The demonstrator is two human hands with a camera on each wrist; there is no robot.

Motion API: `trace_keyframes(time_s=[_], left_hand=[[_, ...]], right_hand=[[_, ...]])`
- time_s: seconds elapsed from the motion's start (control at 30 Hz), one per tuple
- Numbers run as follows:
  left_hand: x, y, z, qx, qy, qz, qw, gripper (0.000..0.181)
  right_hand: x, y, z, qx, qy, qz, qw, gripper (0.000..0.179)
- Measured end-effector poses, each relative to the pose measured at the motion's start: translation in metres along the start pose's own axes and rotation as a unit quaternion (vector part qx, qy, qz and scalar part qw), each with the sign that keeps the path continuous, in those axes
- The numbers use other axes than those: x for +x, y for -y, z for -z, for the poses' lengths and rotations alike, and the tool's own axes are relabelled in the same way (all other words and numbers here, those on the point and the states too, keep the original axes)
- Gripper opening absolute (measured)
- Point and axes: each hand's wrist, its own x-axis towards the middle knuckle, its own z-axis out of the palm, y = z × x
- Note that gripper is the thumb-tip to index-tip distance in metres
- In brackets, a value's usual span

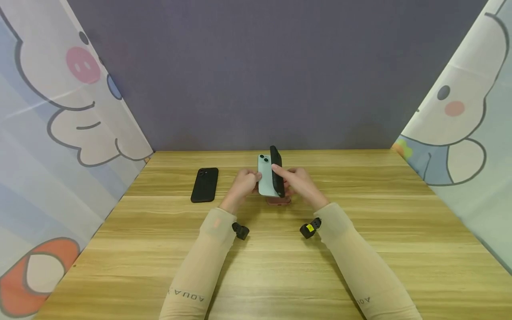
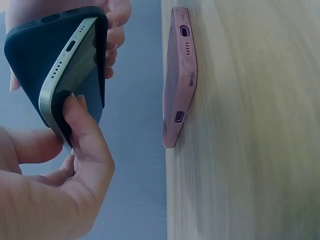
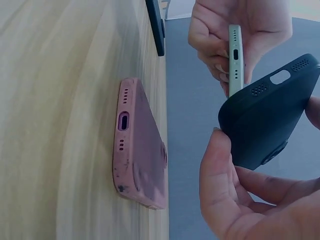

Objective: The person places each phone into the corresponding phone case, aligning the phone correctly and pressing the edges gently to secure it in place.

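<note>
Above the table, my left hand (image 1: 245, 181) pinches a pale green phone (image 1: 266, 177) by its edge, with thumb and fingers bent over it. My right hand (image 1: 299, 181) holds a black phone case (image 3: 272, 112) by its sides, its back turned toward the right wrist camera. The case stands tilted at an angle to the phone, and one long edge of the phone sits against or inside it. Slots for the speaker and port show along the case's bottom edge. Below both hands, a phone in a scuffed pink case (image 3: 140, 145) lies on the table.
A black phone (image 1: 205, 185) lies on the wooden table (image 1: 264, 275) to the left of my hands, camera side up. A grey panel (image 1: 256, 75) rises behind the table. Cartoon-printed cloths (image 1: 452, 133) hang at both sides.
</note>
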Motion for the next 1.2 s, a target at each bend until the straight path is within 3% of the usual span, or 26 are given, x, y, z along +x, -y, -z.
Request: trace_keyframes(time_s=[0.27,0.67,0.93,1.2], left_hand=[[-0.0021,-0.0022,-0.001,0.011,0.001,-0.002,0.9999,0.027],[-0.0019,-0.0023,-0.0028,-0.007,0.01,-0.006,0.9999,0.024],[-0.0026,-0.0038,-0.0029,-0.011,0.012,-0.009,0.9998,0.024],[-0.0027,-0.0051,-0.0016,-0.035,0.009,-0.004,0.9994,0.021]], right_hand=[[0.0006,-0.0008,-0.002,-0.023,-0.004,0.007,0.9997,0.074],[0.0007,-0.0003,-0.0007,-0.045,-0.011,0.006,0.9989,0.077],[0.0014,-0.0024,0.004,-0.022,-0.007,0.014,0.9996,0.071],[0.0051,-0.0034,0.0054,-0.01,-0.014,0.009,0.9998,0.053]])
